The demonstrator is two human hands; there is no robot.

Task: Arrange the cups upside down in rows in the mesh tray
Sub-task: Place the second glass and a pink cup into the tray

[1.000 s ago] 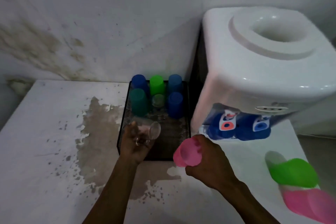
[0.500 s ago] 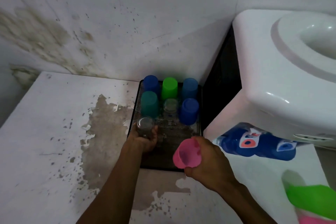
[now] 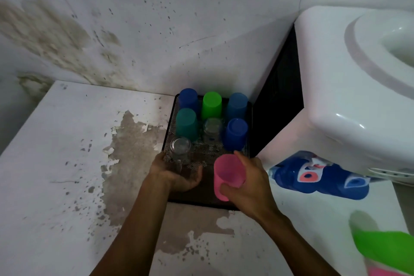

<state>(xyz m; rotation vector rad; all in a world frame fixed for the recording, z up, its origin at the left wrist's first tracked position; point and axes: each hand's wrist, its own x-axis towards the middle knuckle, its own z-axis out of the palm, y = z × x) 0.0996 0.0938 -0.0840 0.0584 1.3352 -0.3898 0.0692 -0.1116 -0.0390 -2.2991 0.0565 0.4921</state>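
Pink cup (image 3: 228,176) in right hand (image 3: 248,188); tray (image 3: 202,197) below

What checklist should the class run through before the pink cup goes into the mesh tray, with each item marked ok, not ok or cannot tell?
1. Pink cup firmly held in the right hand: ok.
2. Pink cup turned upside down: not ok, its open mouth faces up and away from the person.
3. Free spot in the third row of the mesh tray, beside the clear glass: ok, bare mesh shows there.
4. Clear glass seated mouth down at the left of the third row: ok.
5. Left hand clear of the glass: cannot tell, its fingers lie right at the base.
6. Back two rows complete, three cups each, all inverted: ok.
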